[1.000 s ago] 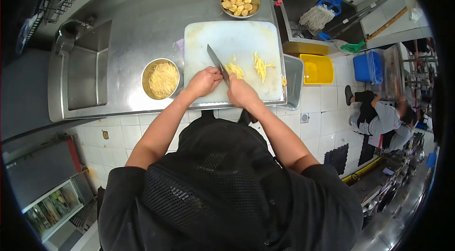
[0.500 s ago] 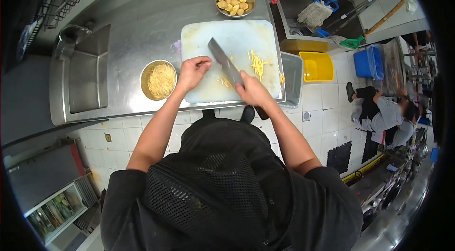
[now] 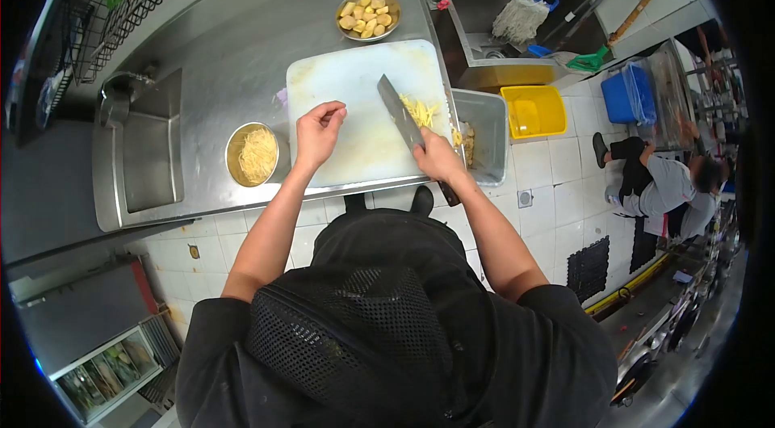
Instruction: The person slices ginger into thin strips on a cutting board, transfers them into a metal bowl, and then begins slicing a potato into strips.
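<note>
Holds the knife (image 3: pixel 396 108) clasped inside the right grip (image 3: pixel 438 157), above the right half of the white board (image 3: pixel 343 77); cannot tell whether touching it. Slants along the long axis from a near-end handle to a tip pointing away and leftward. Has the yellow shreds (image 3: pixel 421 112) lying on the board just beyond the right grip, close along the blade's right side, much nearer to that grip than to the left grip (image 3: pixel 320 132). Holds the latter near the board's left edge, fingers loosely curled, nothing seen within. Farther out on the bench (image 3: pixel 218 73), shows pale shreds (image 3: pixel 258 155) in a metal bowl (image 3: pixel 234 157) to the left and chunks (image 3: pixel 369 18) in a shallow bowl (image 3: pixel 394 8) beyond the board.
</note>
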`<state>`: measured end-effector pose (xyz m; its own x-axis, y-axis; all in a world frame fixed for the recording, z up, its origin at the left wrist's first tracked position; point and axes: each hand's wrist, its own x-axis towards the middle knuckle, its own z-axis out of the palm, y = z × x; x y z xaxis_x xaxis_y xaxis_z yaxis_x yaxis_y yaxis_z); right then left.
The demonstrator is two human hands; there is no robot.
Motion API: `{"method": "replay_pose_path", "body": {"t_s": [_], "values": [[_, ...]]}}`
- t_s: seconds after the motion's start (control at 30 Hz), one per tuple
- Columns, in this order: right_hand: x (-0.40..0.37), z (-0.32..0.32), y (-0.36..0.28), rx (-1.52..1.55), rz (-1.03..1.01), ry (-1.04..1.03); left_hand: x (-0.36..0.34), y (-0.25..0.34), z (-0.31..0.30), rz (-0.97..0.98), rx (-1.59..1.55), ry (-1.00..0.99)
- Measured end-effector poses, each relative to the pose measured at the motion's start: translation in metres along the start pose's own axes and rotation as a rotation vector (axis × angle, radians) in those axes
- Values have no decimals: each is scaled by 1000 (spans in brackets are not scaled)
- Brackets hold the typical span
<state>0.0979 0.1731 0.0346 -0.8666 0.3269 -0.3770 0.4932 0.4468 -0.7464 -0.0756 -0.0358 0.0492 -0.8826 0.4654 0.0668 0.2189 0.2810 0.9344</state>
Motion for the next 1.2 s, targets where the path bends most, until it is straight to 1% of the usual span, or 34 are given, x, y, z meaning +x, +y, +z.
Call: {"method": "replay_pose_path", "body": {"t_s": [0.07,0.13,0.17,0.23,0.27,0.3,0.37,0.4,0.47,0.5,0.57,0.7,0.77,0.9,0.97,1.0,1.07,1.1,1.17,1.2], "values": [[-8,-5,0,-4,-19,12,-4,5,9,45,30,12],[-28,-16,-17,-149,-69,-17,-12,25,14,216,259,24],[-37,-19,-18,-144,-71,-14,-16,33,18,220,263,23],[-53,-22,-18,-365,-330,114,-26,47,26,689,502,66],[-57,-23,-17,-465,-385,174,-33,48,29,733,552,-40],[-57,-25,-15,-464,-385,178,-40,53,34,737,552,-41],[-57,-25,-9,-499,-363,167,-53,65,48,790,613,-409],[-55,-24,-3,-498,-366,167,-57,65,56,790,616,-408],[-48,-19,15,-404,-454,251,-63,60,74,747,773,-603],[-45,-15,21,-401,-460,252,-63,57,79,747,780,-600],[-41,-8,31,-410,-456,234,-62,49,88,678,866,-758],[-44,-12,43,-456,-501,196,-50,34,101,711,912,-762],[-56,-28,51,-426,-534,191,-45,33,107,693,922,-704],[-90,-64,94,-476,-600,185,-37,25,102,633,923,-673],[-115,-86,110,-372,-502,151,-33,26,97,648,871,-697],[-122,-90,120,-376,-500,147,-31,23,95,645,866,-696],[-129,-95,136,82,-320,43,-25,15,92,564,781,-557],[-129,-92,138,77,-318,40,-24,8,95,562,776,-555],[-125,-84,141,769,-80,-124,-23,-11,103,344,692,-235],[-119,-79,140,910,-105,-145,-20,-13,108,274,712,-185]]}}
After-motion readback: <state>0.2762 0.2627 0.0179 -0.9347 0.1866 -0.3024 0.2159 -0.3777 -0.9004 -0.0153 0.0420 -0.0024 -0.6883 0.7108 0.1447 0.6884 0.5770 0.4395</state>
